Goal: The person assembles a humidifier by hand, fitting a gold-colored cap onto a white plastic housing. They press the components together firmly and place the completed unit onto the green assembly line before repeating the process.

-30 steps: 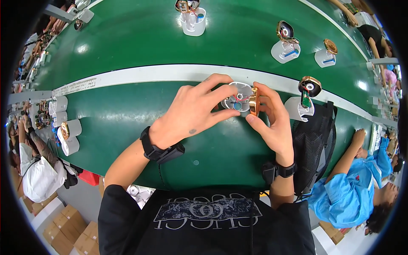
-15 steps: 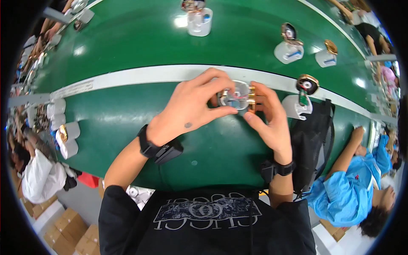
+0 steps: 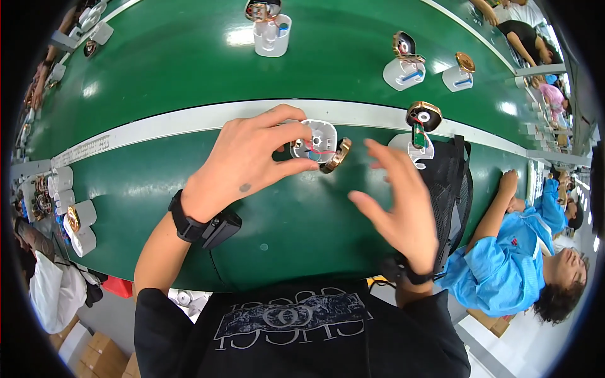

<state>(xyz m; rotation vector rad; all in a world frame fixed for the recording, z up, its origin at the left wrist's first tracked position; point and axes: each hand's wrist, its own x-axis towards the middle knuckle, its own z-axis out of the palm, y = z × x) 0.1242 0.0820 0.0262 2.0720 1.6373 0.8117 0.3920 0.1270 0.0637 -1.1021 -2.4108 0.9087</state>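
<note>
My left hand (image 3: 255, 154) grips the side of a white plastic housing (image 3: 323, 133), whose open hollow shows thin red wires and a small blue part. A gold-rimmed round cap (image 3: 336, 156) hangs tilted at the housing's right edge, beside the wires. Apart from both, my right hand (image 3: 403, 211) is held over the table with its fingers spread and nothing in them; it is slightly blurred. Nearest to it stands another white housing (image 3: 409, 148) with a black, gold-rimmed cap (image 3: 424, 116) and a green circuit board (image 3: 418, 135) standing out of it.
A black mesh bag (image 3: 449, 189) lies to the right on the green table (image 3: 296, 233). Beyond the white rail (image 3: 208, 116) stand several similar housings (image 3: 272, 41). More white housings (image 3: 82, 227) stand at the left. A person in blue (image 3: 504, 264) sits at the right.
My right hand has let go of the gold-rimmed cap and drawn back toward me, fingers opening. The cap now tilts at the housing's edge. My left hand keeps its hold. The whole view has shifted.
</note>
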